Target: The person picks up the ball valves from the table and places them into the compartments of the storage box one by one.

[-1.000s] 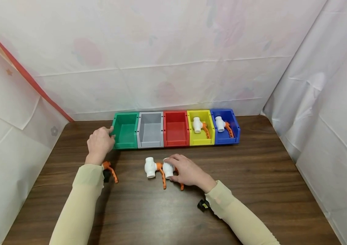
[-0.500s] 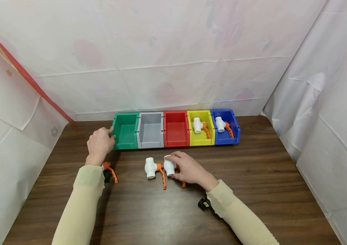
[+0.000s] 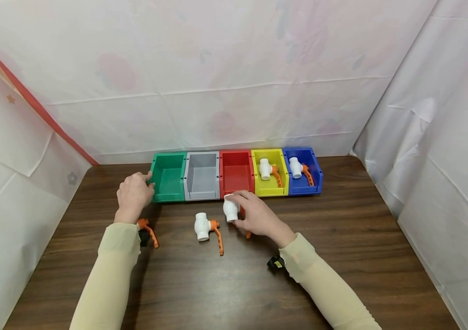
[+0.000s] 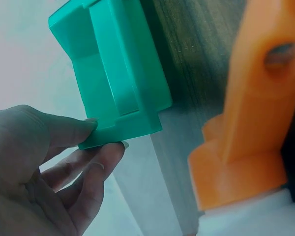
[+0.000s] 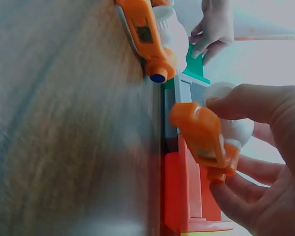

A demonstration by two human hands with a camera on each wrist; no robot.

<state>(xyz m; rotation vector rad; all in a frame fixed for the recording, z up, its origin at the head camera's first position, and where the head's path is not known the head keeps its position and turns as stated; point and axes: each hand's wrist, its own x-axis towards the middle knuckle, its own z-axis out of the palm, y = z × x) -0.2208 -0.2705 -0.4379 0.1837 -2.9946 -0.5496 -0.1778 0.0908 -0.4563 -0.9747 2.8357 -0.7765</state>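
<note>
My right hand [image 3: 259, 215] pinches a white ball valve [image 3: 231, 208] by its body, just in front of the red bin [image 3: 237, 172]. In the right wrist view its orange handle [image 5: 199, 132] shows, and the valve is above the tabletop. My left hand [image 3: 135, 195] pinches the left wall of the green bin [image 4: 120, 132], thumb inside and fingers outside in the left wrist view. A second ball valve [image 3: 203, 227] lies on the table left of my right hand. Beside my left wrist, another valve's orange handle [image 3: 148, 232] shows; its white body is mostly hidden by the sleeve.
The bins stand in a row at the back of the wooden table [image 3: 201, 288], against a white curtain [image 3: 217, 68]. Next to the green bin is a grey bin [image 3: 202, 174]. The yellow bin [image 3: 270, 190] and the blue bin [image 3: 305, 189] each hold a ball valve.
My right hand has lifted the ball valve off the table and carried it forward toward the red bin. The left hand has stayed at the green bin.
</note>
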